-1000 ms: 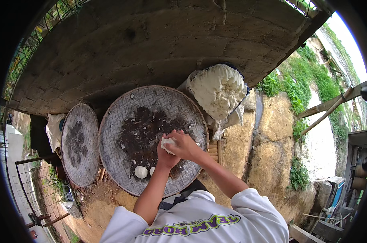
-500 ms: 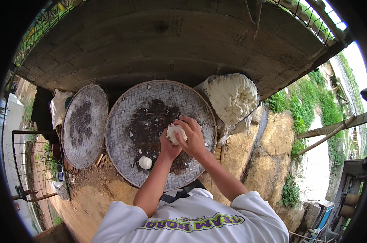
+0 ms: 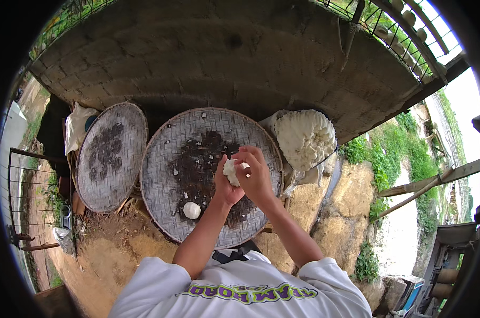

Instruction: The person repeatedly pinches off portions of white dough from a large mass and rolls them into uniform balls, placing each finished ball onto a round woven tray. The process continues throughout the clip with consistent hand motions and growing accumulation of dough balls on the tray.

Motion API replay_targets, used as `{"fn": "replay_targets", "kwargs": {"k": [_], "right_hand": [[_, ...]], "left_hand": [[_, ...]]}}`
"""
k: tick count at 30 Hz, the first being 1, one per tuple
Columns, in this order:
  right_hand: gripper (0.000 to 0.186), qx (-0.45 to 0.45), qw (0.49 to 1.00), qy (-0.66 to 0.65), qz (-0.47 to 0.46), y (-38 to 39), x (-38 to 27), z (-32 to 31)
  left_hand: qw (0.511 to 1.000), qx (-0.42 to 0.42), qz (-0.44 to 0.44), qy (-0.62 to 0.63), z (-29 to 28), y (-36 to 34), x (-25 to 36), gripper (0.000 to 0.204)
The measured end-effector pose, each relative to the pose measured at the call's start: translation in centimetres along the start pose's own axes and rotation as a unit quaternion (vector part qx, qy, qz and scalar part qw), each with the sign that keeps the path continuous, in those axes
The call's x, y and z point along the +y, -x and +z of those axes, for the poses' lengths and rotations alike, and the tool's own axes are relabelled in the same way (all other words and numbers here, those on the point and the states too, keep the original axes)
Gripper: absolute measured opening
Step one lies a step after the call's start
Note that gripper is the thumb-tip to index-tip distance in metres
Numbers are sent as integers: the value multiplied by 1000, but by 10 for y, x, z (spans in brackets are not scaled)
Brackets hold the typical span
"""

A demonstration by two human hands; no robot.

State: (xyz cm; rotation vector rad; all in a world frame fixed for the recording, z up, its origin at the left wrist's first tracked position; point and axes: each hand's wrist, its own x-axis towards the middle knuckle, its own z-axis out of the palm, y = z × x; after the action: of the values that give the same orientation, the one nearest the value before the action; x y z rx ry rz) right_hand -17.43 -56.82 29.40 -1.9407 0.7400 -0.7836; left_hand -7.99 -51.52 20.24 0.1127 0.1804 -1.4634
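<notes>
Between my two hands is a rough lump of white dough [image 3: 231, 173], held over a large round woven bamboo tray [image 3: 157, 175]. My left hand [image 3: 225, 190] cups the lump from the left and below. Curved over its right side, my right hand [image 3: 257, 177] presses against it, and its fingers partly hide the dough. A smooth white dough ball [image 3: 191, 210] lies on the tray to the left of my forearms. Dark wet-looking patches and small white crumbs mark the tray's middle.
At the back right stands a sack [image 3: 303, 135] full of white dough-like mass. A second woven tray [image 3: 110, 159] leans at the left, with a pale cloth bag [image 3: 80, 127] behind it. A block wall [image 3: 208, 63] rises behind. Right of the tray is a stone ledge [image 3: 340, 206].
My right hand has turned slightly, and its fingers have shifted over the lump. Both hands still hold it above the tray. The whole view has tilted a little.
</notes>
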Motion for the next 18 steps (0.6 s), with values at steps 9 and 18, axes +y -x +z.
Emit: {"fn": "replay_targets", "kwargs": {"k": [9, 18], "right_hand": [[15, 176, 978, -112, -22, 13, -14, 23], [73, 165, 724, -634, 218, 33, -35, 82]], "left_hand": [[996, 7, 4, 88, 40, 33, 20, 40], [943, 15, 142, -301, 63, 76, 29, 40]]}}
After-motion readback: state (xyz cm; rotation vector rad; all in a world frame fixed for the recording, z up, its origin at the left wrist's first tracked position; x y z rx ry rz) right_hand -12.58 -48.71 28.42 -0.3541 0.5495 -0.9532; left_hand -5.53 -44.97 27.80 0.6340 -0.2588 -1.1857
